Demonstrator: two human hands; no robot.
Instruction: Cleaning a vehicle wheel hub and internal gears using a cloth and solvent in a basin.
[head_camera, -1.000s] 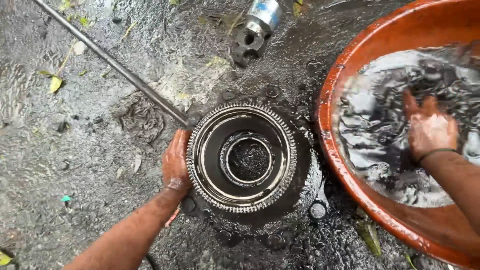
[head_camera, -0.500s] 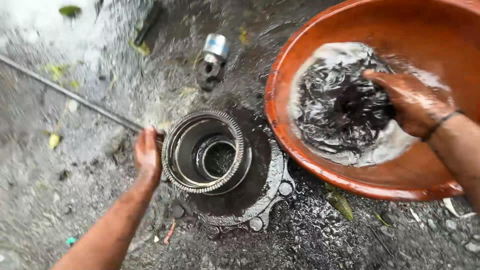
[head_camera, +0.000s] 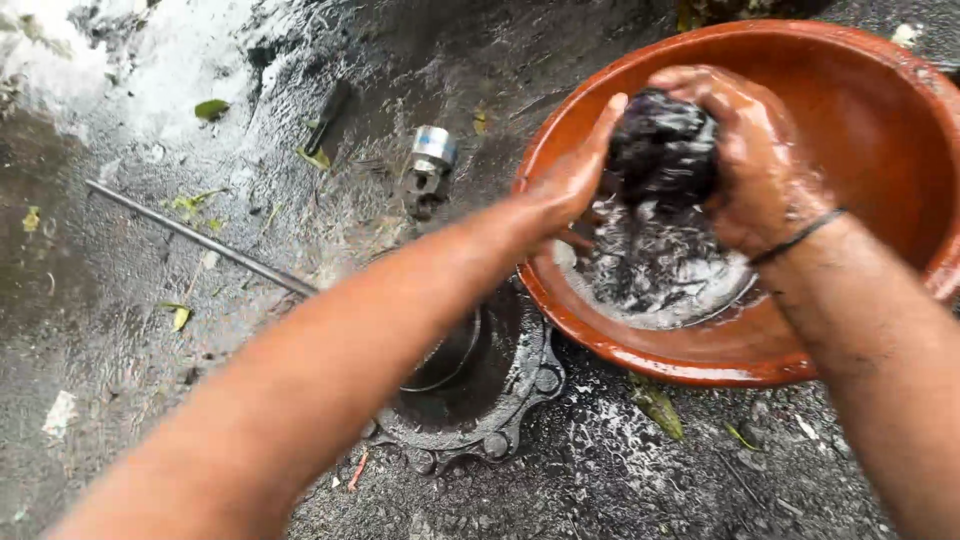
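Both hands clamp a dark wet rag (head_camera: 662, 150) above the basin (head_camera: 880, 130): left hand (head_camera: 575, 175), right hand (head_camera: 745, 160). Rag looks soft, sodden, probably slippery; best gripped around its bulk.

- One orange basin (head_camera: 880, 130), with dark soapy liquid in it.
- One dark wet wad (head_camera: 662, 145).
- Two hands: left hand (head_camera: 572, 180), right hand (head_camera: 752, 165).
- One round black flanged metal part (head_camera: 500, 395).
- One thin metal rod (head_camera: 200, 238).
- One small silver-capped fitting (head_camera: 430, 165).
- One dark tool handle (head_camera: 330, 112).

A dark wet rag (head_camera: 662, 148) is squeezed between the left hand (head_camera: 572, 180) and right hand (head_camera: 752, 160) over the orange basin (head_camera: 880, 110).
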